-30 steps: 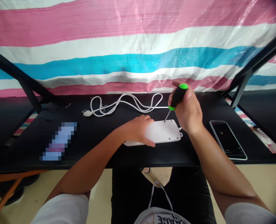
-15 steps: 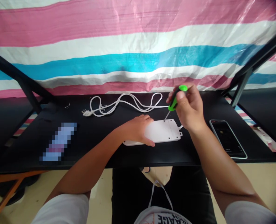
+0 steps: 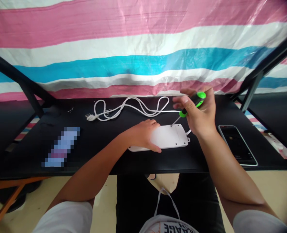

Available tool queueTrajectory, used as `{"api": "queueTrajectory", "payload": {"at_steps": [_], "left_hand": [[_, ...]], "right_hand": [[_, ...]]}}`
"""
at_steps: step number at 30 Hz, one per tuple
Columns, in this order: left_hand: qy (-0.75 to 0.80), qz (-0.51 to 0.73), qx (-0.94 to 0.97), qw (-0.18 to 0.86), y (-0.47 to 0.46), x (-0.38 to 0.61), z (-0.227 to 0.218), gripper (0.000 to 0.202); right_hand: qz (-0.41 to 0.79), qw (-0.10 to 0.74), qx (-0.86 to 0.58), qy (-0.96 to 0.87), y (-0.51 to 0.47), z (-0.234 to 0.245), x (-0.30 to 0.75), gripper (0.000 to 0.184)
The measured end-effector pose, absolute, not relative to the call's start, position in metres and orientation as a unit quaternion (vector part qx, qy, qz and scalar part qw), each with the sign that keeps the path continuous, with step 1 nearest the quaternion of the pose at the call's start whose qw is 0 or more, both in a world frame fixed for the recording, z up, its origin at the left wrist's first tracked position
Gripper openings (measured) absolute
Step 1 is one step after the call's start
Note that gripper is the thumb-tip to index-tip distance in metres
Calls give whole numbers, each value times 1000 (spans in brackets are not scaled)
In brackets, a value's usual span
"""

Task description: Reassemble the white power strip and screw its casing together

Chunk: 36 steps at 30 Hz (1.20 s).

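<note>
A white power strip lies underside up on the black table, with small dark screw holes near its corners. My left hand is clamped across its left part, thumb along the near edge and fingers over the far edge. In my right hand is a green and black screwdriver, tilted to the right. Its tip rests at a hole by the strip's far edge. The handle lies against the thumb, and the other fingers are partly spread and blurred. A white cord with a plug loops behind.
A phone lies to the right of my right forearm. At the left is a pixelated blue object. Black metal struts rise at both sides, and a striped plastic sheet hangs behind the table.
The screwdriver handle has tipped to the right while its tip stays at the same hole. My right hand has shifted right and its fingers have loosened. My left hand holds its place.
</note>
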<state>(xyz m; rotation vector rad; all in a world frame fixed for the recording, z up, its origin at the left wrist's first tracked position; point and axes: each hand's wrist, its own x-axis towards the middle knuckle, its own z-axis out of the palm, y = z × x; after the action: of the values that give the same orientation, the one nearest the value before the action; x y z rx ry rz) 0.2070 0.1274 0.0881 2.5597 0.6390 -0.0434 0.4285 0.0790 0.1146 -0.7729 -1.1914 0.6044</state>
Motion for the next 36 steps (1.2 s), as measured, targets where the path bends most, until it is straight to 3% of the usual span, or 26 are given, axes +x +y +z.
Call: {"api": "queueTrajectory", "payload": {"at_steps": [7,10,13,22,25,29,31,36], "left_hand": [[234,-17,939,251,128,207,88,86],[231,-14,939,252,128,207,88,84],[231,-15,941,247,128,207,88,84],[236,-19,939,251,127,207,89,86],[235,-15,939,249,127,207,89,85],[236,-15,940,247,127,208,89,86],[236,-17,939,250,127,207,89,87],[235,-16,938,254,128,207,88,84]], "right_hand": [[369,691,-323,-532,80,119,430,41],[330,698,-325,-547,81,115,429,32],[297,717,-315,-546,82,110,427,43],[308,711,-349,-527,81,116,428,33],[294,730,-329,-521,79,114,425,41],[338,725,-299,-520,77,118,424,36],[356,708,-311,-525,77,120,425,44],[322,713,-336,-524,79,116,427,36]]}}
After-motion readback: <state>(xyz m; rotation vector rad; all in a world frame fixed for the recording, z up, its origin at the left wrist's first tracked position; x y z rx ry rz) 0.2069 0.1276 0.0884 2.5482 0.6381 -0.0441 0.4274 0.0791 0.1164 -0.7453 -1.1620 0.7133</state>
